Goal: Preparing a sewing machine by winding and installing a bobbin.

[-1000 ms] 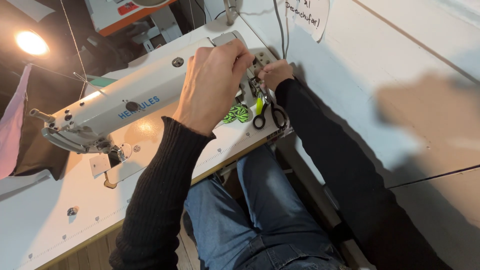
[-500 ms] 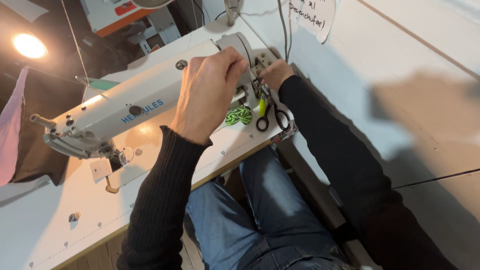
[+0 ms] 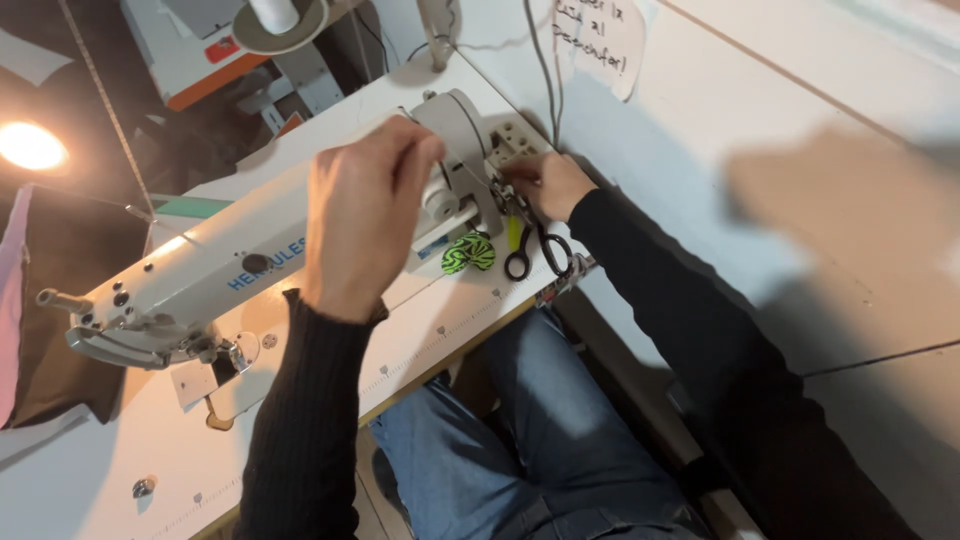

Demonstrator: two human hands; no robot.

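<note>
A white industrial sewing machine lies across the white table. My left hand hovers over the machine's arm near the handwheel, fingers pinched together as if on thread, though no thread shows. My right hand reaches in behind the handwheel end, fingers curled at the small parts there; what it holds is hidden. Black-handled scissors and a green-and-black patterned round object lie on the table just below that hand.
A thread cone on a stand stands at the back. A bright lamp glows at the left. A white wall with a paper note runs along the right. My legs in jeans are below the table edge.
The view has shifted, so the machine sits lower and more central in frame. My left hand has lifted slightly off the machine's arm; my right hand stays by the handwheel end.
</note>
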